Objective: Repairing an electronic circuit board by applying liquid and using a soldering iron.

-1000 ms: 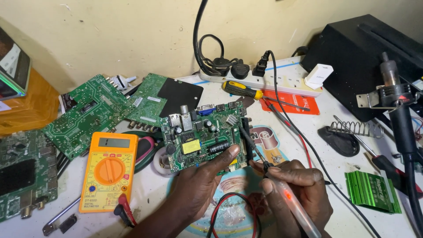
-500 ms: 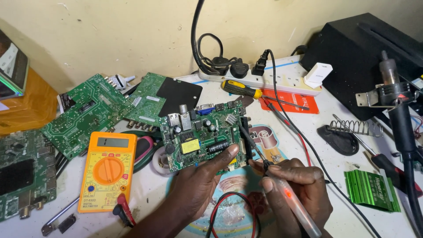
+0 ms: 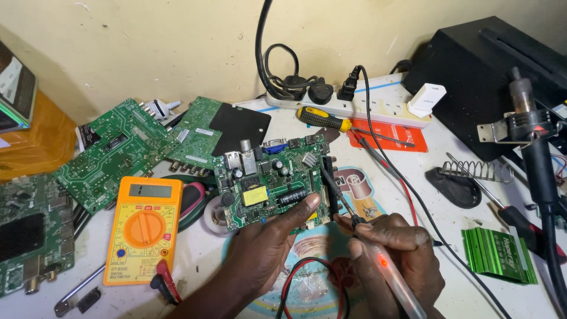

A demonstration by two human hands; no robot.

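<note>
While the left hand (image 3: 266, 248) grips the green circuit board (image 3: 271, 180), the right hand (image 3: 396, 254) pinches a probe (image 3: 339, 198) against its edge. An orange multimeter (image 3: 143, 227) lies just beside; cables (image 3: 407, 189) cross the table (image 3: 449, 224)

The orange multimeter (image 3: 143, 229) lies at lower left; its small grey screen (image 3: 150, 190) sits at its top. A red flat card package (image 3: 390, 134) lies under the yellow-handled screwdriver (image 3: 339, 123). A framed screen (image 3: 15, 88) stands at the left edge.
</note>
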